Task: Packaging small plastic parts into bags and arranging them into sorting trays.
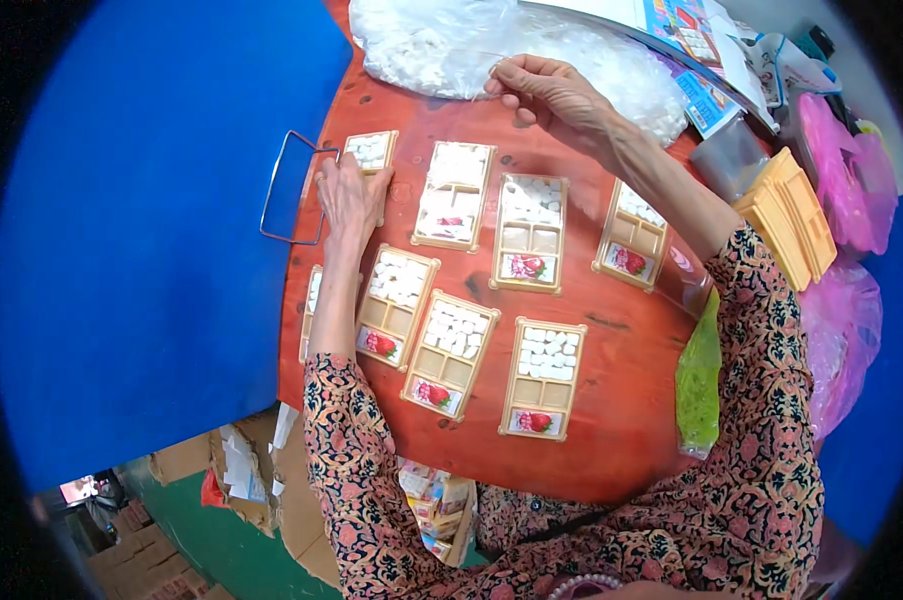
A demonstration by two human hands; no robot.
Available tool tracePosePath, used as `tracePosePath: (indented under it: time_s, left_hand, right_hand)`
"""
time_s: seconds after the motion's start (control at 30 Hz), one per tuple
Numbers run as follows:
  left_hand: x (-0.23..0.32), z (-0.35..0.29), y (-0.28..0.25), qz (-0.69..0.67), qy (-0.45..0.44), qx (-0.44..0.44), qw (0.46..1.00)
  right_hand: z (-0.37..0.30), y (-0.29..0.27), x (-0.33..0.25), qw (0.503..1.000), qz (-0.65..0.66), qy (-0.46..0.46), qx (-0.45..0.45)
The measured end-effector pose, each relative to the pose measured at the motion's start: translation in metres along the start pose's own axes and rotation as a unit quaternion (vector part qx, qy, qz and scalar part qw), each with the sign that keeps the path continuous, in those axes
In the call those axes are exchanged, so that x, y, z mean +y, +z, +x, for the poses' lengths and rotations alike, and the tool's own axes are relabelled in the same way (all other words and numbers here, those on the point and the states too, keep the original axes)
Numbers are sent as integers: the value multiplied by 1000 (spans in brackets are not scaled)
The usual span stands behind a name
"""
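Observation:
My left hand spans a beige compartment tray at the upper left, thumb on its right edge and fingers along the other side. White pieces fill the tray's far end; my hand covers much of the rest. My right hand is raised above the table's far side, thumb and fingertips pinched together. What the pinch holds is too thin and clear to make out. Between my hands lie a glossy tray and another tray, both with white pieces, small compartments and a strawberry-picture card.
More filled trays lie across the red table. A large clear bag of white pieces sits at the far edge. A wire frame juts out left. Stacked empty trays, pink bags and a green packet are right.

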State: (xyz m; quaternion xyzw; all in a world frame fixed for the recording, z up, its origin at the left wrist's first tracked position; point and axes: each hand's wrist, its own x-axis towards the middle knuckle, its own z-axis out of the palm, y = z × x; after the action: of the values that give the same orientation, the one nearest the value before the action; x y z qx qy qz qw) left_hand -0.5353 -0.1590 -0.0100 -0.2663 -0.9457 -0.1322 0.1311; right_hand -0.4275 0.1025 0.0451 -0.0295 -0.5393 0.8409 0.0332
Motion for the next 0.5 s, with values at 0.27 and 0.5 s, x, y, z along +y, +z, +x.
tracePosePath:
  time_s: [0.27,0.5]
  left_hand:
    - [2,-9,-15,-12,47,27,998]
    - [-8,-15,0,3,83,-19,996]
  right_hand:
    - [-19,9,-1,999,-48,-8,-20]
    - [-23,-23,-11,998,-48,-13,30]
